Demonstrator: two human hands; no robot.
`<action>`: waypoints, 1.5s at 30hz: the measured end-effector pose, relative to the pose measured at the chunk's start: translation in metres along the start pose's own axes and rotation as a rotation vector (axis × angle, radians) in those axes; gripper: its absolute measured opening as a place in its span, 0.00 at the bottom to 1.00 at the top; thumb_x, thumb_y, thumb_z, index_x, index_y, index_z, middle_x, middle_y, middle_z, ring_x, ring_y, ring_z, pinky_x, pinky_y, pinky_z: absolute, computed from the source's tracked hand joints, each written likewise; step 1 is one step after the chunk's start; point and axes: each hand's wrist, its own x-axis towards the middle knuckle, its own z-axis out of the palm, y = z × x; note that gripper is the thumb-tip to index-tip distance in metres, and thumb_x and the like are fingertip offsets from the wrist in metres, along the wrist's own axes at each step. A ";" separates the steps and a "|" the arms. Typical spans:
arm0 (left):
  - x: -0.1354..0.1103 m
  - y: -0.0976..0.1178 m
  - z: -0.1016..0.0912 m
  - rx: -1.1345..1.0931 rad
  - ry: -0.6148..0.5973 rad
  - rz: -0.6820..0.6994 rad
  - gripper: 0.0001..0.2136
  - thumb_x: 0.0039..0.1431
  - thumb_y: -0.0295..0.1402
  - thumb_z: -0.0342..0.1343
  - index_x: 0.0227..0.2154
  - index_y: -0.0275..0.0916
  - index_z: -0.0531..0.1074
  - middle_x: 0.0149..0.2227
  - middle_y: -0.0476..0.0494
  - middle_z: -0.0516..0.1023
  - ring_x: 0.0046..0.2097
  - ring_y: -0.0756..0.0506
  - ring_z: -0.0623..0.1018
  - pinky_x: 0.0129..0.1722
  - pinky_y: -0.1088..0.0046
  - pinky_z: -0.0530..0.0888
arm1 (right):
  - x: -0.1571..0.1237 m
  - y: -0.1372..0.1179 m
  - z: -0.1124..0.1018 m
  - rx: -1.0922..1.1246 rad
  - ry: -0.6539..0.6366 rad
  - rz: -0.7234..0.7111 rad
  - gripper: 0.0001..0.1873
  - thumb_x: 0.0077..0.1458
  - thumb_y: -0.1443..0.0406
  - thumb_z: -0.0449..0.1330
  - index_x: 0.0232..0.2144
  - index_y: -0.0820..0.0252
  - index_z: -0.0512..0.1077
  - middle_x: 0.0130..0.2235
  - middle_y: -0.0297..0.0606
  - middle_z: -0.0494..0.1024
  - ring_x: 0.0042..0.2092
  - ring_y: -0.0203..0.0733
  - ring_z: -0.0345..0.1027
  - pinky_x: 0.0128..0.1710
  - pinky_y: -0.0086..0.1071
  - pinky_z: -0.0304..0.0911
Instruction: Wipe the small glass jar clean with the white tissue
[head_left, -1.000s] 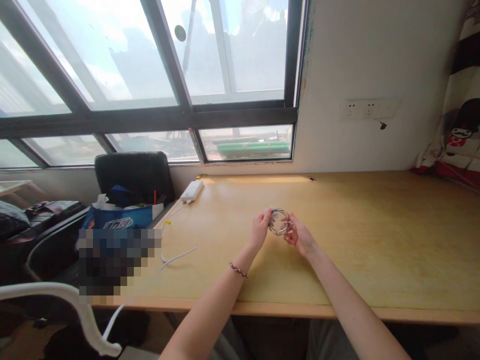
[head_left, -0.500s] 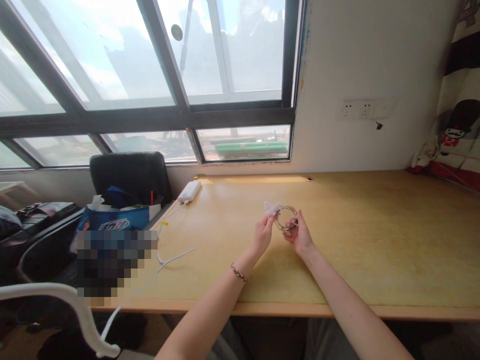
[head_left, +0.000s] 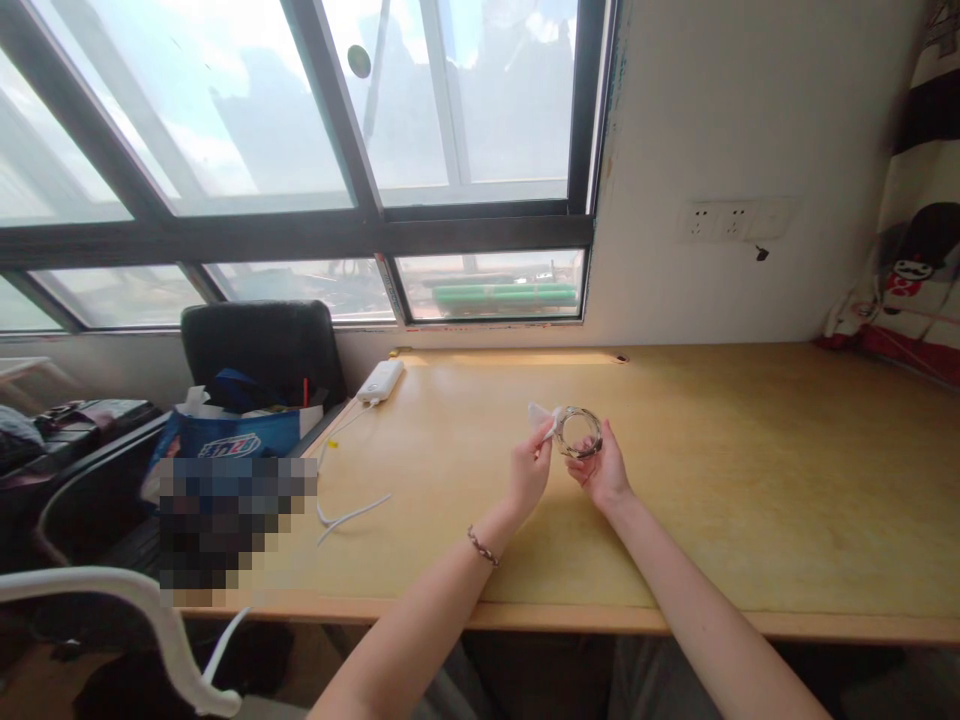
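A shiny ring of thin, silvery-gold loops (head_left: 568, 445) is held upright above the table between my two hands. Whether it is a set of bangles or coiled wire, I cannot tell. My left hand (head_left: 529, 468) pinches a soft white cloth or tissue (head_left: 541, 413) against the ring's left side. On the ring's lower right, my right hand (head_left: 604, 476) grips it, thumb up and fingers curled underneath. A braided bracelet (head_left: 482, 547) circles my left wrist.
The yellow table (head_left: 750, 500) spreads below my hands. A white power bank (head_left: 381, 381) with a white cable (head_left: 352, 515) lies at its left. Beyond that edge, a black chair (head_left: 262, 345) carries a blue bag (head_left: 225, 440). Wall sockets (head_left: 720, 220) are at the back.
The ring has turned slightly to face me more and shifted a little right. My left hand has moved slightly right along with the white cloth. My right thumb has moved off the ring's edge.
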 end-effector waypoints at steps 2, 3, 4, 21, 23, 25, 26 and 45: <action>0.000 0.004 -0.002 -0.002 -0.021 0.071 0.15 0.54 0.30 0.46 0.44 0.40 0.69 0.46 0.45 0.70 0.48 0.45 0.69 0.49 0.68 0.63 | 0.000 0.002 0.000 -0.021 0.013 -0.003 0.23 0.42 0.46 0.53 0.17 0.58 0.55 0.16 0.28 0.62 0.15 0.29 0.52 0.12 0.22 0.43; 0.000 0.005 -0.002 0.003 -0.034 0.102 0.15 0.54 0.29 0.46 0.44 0.40 0.68 0.47 0.45 0.69 0.50 0.45 0.68 0.50 0.67 0.62 | 0.000 0.003 0.000 -0.030 0.019 -0.011 0.23 0.42 0.46 0.52 0.17 0.58 0.55 0.16 0.28 0.62 0.15 0.29 0.52 0.12 0.23 0.43; -0.001 0.006 -0.002 0.008 -0.045 0.124 0.15 0.54 0.29 0.46 0.44 0.41 0.68 0.48 0.45 0.69 0.50 0.45 0.67 0.51 0.66 0.61 | 0.000 0.003 0.000 -0.039 0.023 -0.024 0.23 0.43 0.46 0.52 0.17 0.58 0.55 0.16 0.28 0.62 0.15 0.29 0.51 0.12 0.23 0.43; -0.011 0.000 0.010 0.042 -0.174 0.200 0.17 0.57 0.30 0.42 0.49 0.40 0.62 0.54 0.44 0.61 0.55 0.46 0.60 0.55 0.63 0.57 | -0.002 -0.006 -0.002 -0.015 -0.035 -0.183 0.24 0.45 0.44 0.45 0.17 0.57 0.57 0.19 0.33 0.63 0.19 0.33 0.54 0.16 0.29 0.52; -0.009 0.002 0.008 0.036 -0.149 0.194 0.17 0.57 0.30 0.42 0.50 0.40 0.61 0.54 0.44 0.60 0.56 0.46 0.59 0.56 0.63 0.56 | -0.002 -0.004 -0.002 -0.017 -0.051 -0.127 0.24 0.45 0.44 0.46 0.16 0.57 0.57 0.18 0.33 0.62 0.18 0.32 0.52 0.14 0.27 0.49; -0.007 0.004 0.005 0.021 -0.134 0.176 0.17 0.57 0.31 0.43 0.50 0.41 0.62 0.54 0.44 0.61 0.55 0.46 0.60 0.55 0.63 0.56 | -0.002 -0.003 -0.002 -0.034 -0.049 -0.071 0.24 0.45 0.44 0.46 0.16 0.57 0.56 0.17 0.31 0.60 0.16 0.30 0.50 0.12 0.25 0.44; -0.006 0.005 0.004 0.012 -0.134 0.167 0.17 0.56 0.31 0.43 0.49 0.41 0.62 0.53 0.44 0.62 0.55 0.46 0.60 0.55 0.63 0.56 | -0.002 -0.003 -0.002 -0.042 -0.048 -0.046 0.25 0.44 0.43 0.46 0.16 0.57 0.56 0.16 0.31 0.59 0.15 0.30 0.48 0.11 0.24 0.42; -0.002 0.009 -0.003 -0.246 -0.162 -0.011 0.16 0.54 0.33 0.46 0.45 0.38 0.67 0.49 0.44 0.67 0.53 0.42 0.63 0.55 0.60 0.56 | -0.012 -0.005 0.004 -0.514 0.201 -0.365 0.21 0.44 0.49 0.54 0.17 0.58 0.56 0.14 0.24 0.54 0.15 0.27 0.44 0.13 0.24 0.38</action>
